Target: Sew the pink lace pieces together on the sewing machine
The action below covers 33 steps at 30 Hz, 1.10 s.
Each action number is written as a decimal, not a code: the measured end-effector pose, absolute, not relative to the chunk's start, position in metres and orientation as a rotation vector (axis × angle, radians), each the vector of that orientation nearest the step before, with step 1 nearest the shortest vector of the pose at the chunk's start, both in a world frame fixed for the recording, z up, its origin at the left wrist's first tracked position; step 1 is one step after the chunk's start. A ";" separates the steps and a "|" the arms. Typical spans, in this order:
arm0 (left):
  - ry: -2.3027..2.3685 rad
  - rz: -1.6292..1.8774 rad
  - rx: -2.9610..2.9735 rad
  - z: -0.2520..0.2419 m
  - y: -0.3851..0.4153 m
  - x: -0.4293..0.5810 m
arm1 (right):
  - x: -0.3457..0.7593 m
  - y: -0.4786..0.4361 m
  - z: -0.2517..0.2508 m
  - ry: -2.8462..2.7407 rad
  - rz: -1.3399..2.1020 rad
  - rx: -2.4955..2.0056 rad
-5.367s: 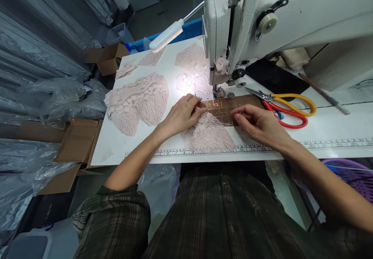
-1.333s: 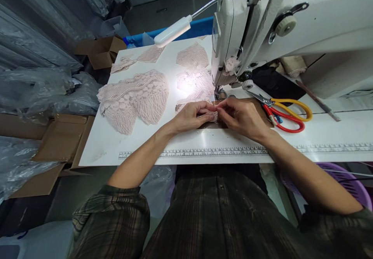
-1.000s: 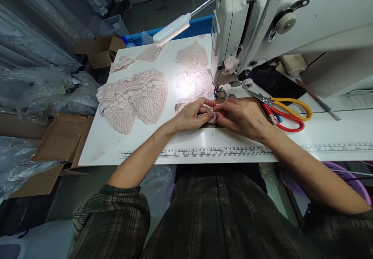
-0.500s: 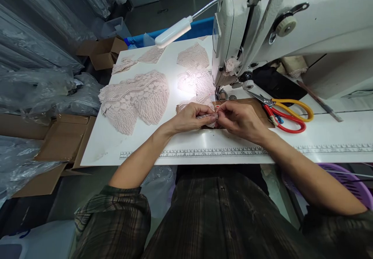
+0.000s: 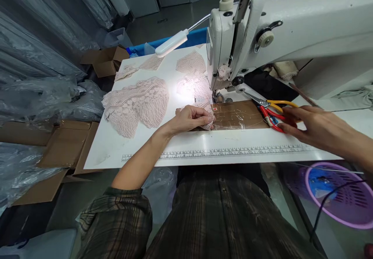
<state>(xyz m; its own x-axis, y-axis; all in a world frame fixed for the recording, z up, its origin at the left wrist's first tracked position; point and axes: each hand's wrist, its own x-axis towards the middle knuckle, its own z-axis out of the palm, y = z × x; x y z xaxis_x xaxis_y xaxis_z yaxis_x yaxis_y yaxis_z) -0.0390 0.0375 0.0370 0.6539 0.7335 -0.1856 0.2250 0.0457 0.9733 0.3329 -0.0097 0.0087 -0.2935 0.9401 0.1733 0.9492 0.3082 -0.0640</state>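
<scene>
In the head view, my left hand [image 5: 190, 119] pinches the front end of a pale pink lace piece [image 5: 207, 125], thumb and fingers closed over its edge. This lace runs back under the lamp light, beside the needle area of the sewing machine [image 5: 223, 41]. My right hand [image 5: 311, 125] is at the handles of the scissors [image 5: 269, 109], fingers bent round the red and yellow loops; part of the handles is hidden behind the fingers. The scissors' blades lie toward the machine base. Under the lace and scissors is a brown board [image 5: 240, 115] with loose threads on it.
A larger scalloped lace piece [image 5: 140, 101] lies left on the white table [image 5: 116, 134]. A printed ruler [image 5: 215, 153] runs along the front edge. The lamp [image 5: 171, 43] hangs over the table. Cardboard boxes [image 5: 65, 142] stand left, a purple basket [image 5: 338, 220] below right.
My right hand has left the lace and moved right to the scissors' handles. My left hand still holds the lace. The view has shifted slightly.
</scene>
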 end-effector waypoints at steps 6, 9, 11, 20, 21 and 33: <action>0.773 0.457 1.486 0.035 0.037 -0.039 | 0.324 -0.006 0.006 -2.481 -0.172 -1.804; 0.769 0.456 1.488 0.033 0.037 -0.039 | 0.318 -0.005 0.015 -2.500 -0.333 -1.797; 0.782 0.457 1.522 0.032 0.037 -0.039 | 0.310 -0.007 0.022 -2.478 -0.339 -1.835; 0.758 0.530 1.593 0.025 0.038 -0.038 | 0.248 -0.010 0.033 -2.702 0.096 -1.558; 0.756 0.534 1.593 0.025 0.038 -0.038 | 0.245 -0.009 0.034 -2.723 0.106 -1.561; 0.774 0.502 1.624 0.024 0.038 -0.038 | 0.237 -0.004 0.038 -2.769 0.211 -1.506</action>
